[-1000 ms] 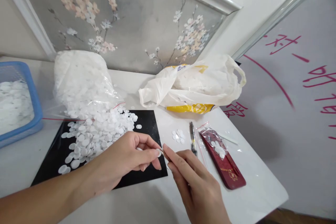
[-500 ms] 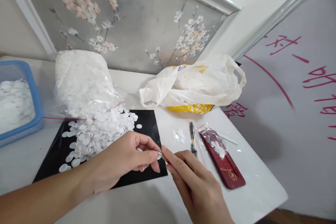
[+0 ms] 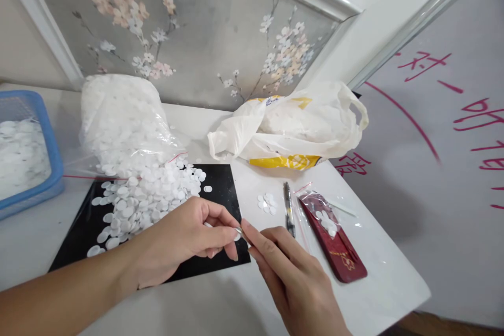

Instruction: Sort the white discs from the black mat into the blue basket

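Note:
My left hand (image 3: 199, 231) is over the black sheet (image 3: 230, 189), thumb and fingers pinched on a small white plastic disc (image 3: 237, 237). Only the disc's edge shows past the thumb. Meeting it from the right, my right hand (image 3: 291, 268) grips a small, thin metal tool (image 3: 240, 230), whose tip touches or nearly touches the disc. Most of the tool is hidden by the fingers, so its kind cannot be made out. A heap of similar white discs (image 3: 157, 189) spreads over the sheet, spilling from a clear zip bag (image 3: 122, 115).
At left stands a blue-rimmed container (image 3: 55, 157) of discs. A white and yellow plastic bag (image 3: 291, 136) lies at the back. To the right are several loose discs (image 3: 266, 203), a pen (image 3: 289, 210) and a dark red case (image 3: 350, 262) under a small clear bag (image 3: 325, 215). A whiteboard (image 3: 413, 210) stands beyond.
The metal tool's visible end has tilted slightly at the disc. Both hands otherwise keep nearly the same place, and the whole view has shifted very slightly.

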Demonstrator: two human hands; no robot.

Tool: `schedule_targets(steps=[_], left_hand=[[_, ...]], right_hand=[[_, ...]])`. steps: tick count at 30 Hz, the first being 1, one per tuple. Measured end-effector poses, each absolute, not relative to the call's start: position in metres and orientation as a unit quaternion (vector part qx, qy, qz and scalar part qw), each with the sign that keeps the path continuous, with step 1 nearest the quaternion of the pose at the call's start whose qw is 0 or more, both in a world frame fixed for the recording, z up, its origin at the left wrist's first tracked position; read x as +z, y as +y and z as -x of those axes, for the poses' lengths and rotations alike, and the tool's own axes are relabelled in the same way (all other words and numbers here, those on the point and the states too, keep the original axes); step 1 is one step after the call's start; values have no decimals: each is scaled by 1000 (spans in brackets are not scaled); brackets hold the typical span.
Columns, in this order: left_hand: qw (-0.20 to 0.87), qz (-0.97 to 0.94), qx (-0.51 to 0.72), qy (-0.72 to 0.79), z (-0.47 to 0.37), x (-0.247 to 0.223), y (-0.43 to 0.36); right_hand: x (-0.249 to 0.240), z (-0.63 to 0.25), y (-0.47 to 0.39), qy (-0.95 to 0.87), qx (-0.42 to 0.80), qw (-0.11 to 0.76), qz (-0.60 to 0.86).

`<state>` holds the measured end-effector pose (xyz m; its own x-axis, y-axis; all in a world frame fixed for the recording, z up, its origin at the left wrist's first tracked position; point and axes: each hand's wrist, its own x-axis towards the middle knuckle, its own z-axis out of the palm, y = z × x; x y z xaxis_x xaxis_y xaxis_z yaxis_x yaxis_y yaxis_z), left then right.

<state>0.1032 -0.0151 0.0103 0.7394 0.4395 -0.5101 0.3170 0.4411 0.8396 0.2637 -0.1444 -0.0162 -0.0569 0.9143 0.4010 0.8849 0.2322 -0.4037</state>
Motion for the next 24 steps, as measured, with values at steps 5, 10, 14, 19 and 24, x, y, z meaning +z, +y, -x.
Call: schedule_targets(steps=[5, 10, 14, 19, 24], left_hand=[[767, -528, 39, 362, -103, 9, -15], [764, -537, 41, 356, -102, 8, -14], [758, -546, 36, 355, -101, 9, -14], [762, -542, 40, 352, -102, 12, -13], [750, -529, 139, 371, -91, 27, 1]], right_hand=[[-18, -263, -143, -726, 15, 297, 620], [-20, -264, -144, -719, 3, 293, 630], [-27, -268, -142, -688, -7, 288, 666], [-34, -279, -136, -642, -62, 267, 716], [-36, -296, -130, -644, -58, 191, 739]])
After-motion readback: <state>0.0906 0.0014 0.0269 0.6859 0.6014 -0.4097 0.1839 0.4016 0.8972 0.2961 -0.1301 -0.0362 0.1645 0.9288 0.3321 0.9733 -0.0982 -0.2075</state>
